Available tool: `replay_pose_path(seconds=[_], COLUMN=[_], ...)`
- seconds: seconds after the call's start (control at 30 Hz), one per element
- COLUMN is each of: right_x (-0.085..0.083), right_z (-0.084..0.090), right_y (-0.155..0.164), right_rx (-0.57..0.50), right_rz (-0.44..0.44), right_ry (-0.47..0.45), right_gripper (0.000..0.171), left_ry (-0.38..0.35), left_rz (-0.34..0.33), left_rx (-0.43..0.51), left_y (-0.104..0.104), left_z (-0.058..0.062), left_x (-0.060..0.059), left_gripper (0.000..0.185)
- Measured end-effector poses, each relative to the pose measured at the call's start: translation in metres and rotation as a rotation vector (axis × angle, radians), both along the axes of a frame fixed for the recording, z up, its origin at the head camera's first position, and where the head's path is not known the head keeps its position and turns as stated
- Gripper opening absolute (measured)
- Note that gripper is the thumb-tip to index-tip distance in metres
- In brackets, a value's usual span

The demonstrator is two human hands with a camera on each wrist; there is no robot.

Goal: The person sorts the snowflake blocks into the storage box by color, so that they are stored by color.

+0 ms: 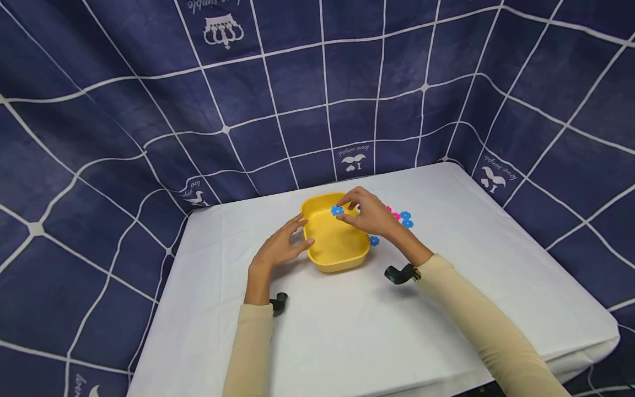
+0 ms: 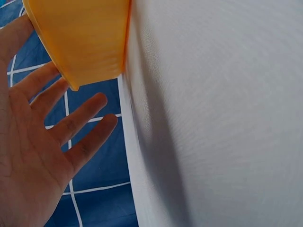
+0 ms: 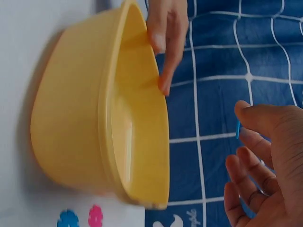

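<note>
In the frame's middle, I saw the right hand (image 1: pixel 369 214) pinching a blue flower (image 1: pixel 337 210) above the yellow tub (image 1: pixel 339 266), while the left hand (image 1: pixel 279 242) touched it with spread fingers (image 2: pixel 80 117), perhaps to keep it still.

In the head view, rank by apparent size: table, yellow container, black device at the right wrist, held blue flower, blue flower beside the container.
Largest to smallest:
1. White table
2. Yellow container
3. Black wrist device
4. Held blue flower and blue flower beside the container: too alike to rank
</note>
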State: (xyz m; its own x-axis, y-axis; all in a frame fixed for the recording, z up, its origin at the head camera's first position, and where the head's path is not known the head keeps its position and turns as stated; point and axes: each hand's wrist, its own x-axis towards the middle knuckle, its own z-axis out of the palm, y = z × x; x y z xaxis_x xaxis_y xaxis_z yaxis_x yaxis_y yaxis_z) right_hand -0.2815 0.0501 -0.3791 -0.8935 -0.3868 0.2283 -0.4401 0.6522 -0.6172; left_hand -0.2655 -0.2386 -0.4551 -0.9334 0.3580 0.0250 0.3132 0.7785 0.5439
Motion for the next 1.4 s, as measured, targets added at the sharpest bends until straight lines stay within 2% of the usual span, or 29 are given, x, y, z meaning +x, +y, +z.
replay_pose_path(seconds=[0.27, 0.7, 1.0, 1.4], right_x=[0.007, 0.011, 0.010, 0.005], right_z=[-0.004, -0.042, -0.053, -0.067], right_y=[-0.021, -0.029, -0.037, -0.043], right_rx=[0.038, 0.141, 0.168, 0.222], right_rz=[0.035, 0.112, 0.185, 0.240], right_ry=[-0.025, -0.088, -0.122, -0.146], right_gripper=[0.033, 0.033, 0.028, 0.027], left_ry=[-0.010, -0.046, -0.030, -0.023], left_rz=[-0.003, 0.015, 0.018, 0.007], left_rx=[0.004, 0.013, 0.023, 0.033], left_y=[-0.003, -0.003, -0.004, -0.006], left_z=[-0.001, 0.000, -0.001, -0.001], left_x=[0.002, 0.003, 0.002, 0.002], left_gripper=[0.076, 0.078, 0.078, 0.078])
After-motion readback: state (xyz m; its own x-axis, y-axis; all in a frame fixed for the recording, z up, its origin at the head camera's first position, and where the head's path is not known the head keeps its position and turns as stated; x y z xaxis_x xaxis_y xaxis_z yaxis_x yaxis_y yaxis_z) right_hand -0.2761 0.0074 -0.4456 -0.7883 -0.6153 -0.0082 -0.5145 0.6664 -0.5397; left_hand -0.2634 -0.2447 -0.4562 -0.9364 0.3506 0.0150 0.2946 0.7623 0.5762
